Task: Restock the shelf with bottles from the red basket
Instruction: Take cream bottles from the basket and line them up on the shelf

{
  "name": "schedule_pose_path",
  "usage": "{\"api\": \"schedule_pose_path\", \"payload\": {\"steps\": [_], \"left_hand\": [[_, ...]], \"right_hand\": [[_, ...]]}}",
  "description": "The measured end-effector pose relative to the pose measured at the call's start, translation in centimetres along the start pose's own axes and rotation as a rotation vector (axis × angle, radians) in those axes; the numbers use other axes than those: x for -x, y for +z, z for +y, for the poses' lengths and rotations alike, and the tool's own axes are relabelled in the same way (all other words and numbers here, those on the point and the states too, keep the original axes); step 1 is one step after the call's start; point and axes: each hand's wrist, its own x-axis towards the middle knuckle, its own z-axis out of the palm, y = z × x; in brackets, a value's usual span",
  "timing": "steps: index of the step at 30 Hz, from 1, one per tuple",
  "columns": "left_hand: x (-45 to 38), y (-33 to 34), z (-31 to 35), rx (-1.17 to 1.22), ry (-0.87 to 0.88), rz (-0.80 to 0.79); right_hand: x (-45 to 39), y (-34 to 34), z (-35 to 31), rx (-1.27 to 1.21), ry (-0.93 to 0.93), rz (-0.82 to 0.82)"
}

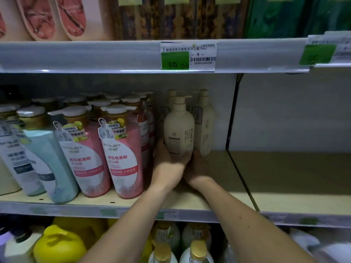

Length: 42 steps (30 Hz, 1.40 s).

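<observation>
A cream pump bottle point(178, 128) stands upright deep on the middle shelf point(190, 200). My left hand point(167, 164) grips its lower left side and base, fingers curled round it. My right hand point(197, 166) cups its lower right side from beneath. Two more cream pump bottles point(204, 122) stand just behind and to the right of it. The red basket is out of view.
Pink bottles point(125, 160) and light blue bottles point(47, 164) crowd the shelf to the left, close to my left wrist. A black divider point(232, 114) bounds bare shelf point(294, 173) to the right. A price rail point(188, 56) hangs overhead. Yellow and white bottles point(60, 245) fill the shelf below.
</observation>
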Motion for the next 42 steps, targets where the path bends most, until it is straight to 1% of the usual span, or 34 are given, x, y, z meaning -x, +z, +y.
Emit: {"api": "schedule_pose_path", "payload": {"steps": [2, 4, 6, 9, 11, 13, 16, 18, 20, 22, 25, 26, 30, 33, 34, 38, 40, 42], "left_hand": [[0.1, 0.9, 0.5, -0.141, -0.020, 0.101], [-0.1, 1.2, 0.5, -0.213, -0.006, 0.137], [-0.7, 0.7, 0.2, -0.203, -0.001, 0.097], [-1.6, -0.9, -0.6, -0.021, -0.019, 0.012], [-1.5, -1.5, -1.2, 0.072, -0.017, -0.018], [-0.9, -1.7, -1.9, 0.063, 0.001, -0.056], [0.2, -1.4, -2.4, -0.024, 0.000, -0.124], [0.7, -0.8, -2.0, -0.115, -0.014, -0.086], [0.6, -0.3, -1.1, -0.239, -0.038, 0.022], [0.4, -0.2, -0.9, -0.266, -0.045, 0.077], [0.7, -0.9, -1.6, -0.108, 0.003, 0.044], [0.9, -1.2, -2.0, -0.106, 0.016, 0.037], [1.1, -1.6, -2.7, -0.288, 0.062, 0.030], [1.1, -1.5, -2.4, -0.374, 0.085, 0.049], [1.1, -1.6, -2.4, -0.362, 0.094, 0.062], [1.3, -2.2, -2.6, -0.131, 0.043, 0.020], [1.2, -2.3, -2.6, -0.140, 0.009, -0.013], [1.2, -2.2, -2.5, -0.178, -0.006, -0.040]], "right_hand": [[0.0, 0.3, 0.1, 0.033, -0.020, 0.014], [-0.1, 0.2, 0.5, 0.002, -0.021, 0.013], [-0.1, -0.1, 0.9, -0.057, -0.027, -0.028], [0.0, -0.6, 1.2, -0.183, 0.008, -0.077], [0.0, -0.5, 1.4, -0.255, 0.020, -0.068], [-0.1, -0.3, 1.7, -0.259, 0.004, -0.040], [-0.3, -0.2, 2.1, -0.204, -0.040, -0.015], [-0.3, -0.4, 2.2, -0.182, -0.051, -0.005], [-0.3, -0.6, 2.4, -0.188, -0.057, -0.011], [-0.2, -0.8, 2.3, -0.236, -0.036, -0.058], [-0.1, -1.0, 1.9, -0.277, -0.045, -0.113], [0.0, -0.9, 1.7, -0.266, -0.052, -0.125], [0.0, -0.5, 1.8, -0.317, -0.026, -0.131], [0.2, -0.5, 1.7, -0.302, -0.045, -0.144], [0.2, -0.6, 1.7, -0.309, -0.047, -0.166], [0.0, -0.6, 1.6, -0.329, -0.052, -0.231], [-0.1, -0.4, 1.6, -0.323, -0.055, -0.223], [-0.2, -0.2, 1.5, -0.386, -0.034, -0.199]]}}
